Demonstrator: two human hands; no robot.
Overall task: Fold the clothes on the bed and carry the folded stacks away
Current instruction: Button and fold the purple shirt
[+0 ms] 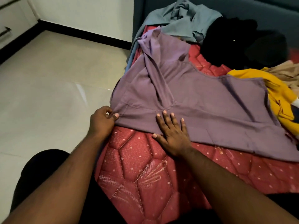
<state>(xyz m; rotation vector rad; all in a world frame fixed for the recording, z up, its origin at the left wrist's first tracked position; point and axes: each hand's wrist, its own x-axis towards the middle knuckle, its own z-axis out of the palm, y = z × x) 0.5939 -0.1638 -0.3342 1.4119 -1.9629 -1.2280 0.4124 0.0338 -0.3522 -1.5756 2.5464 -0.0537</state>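
A purple garment [202, 97] lies spread across the red quilted mattress [145, 172], one long part running up toward the headboard. My left hand [102, 121] pinches its near left corner at the mattress edge. My right hand [172, 133] presses flat on the garment's near hem with fingers straight and spread. Beyond it lie a grey-blue garment [179, 18], a black garment [239, 41], a yellow garment [278, 94] and a beige one [286, 70], all crumpled.
The dark blue-grey headboard [242, 7] stands at the far side of the bed. A pale tiled floor [48, 88] lies to the left, with a white wall, black skirting and a white drawer unit [9, 25] at the far left.
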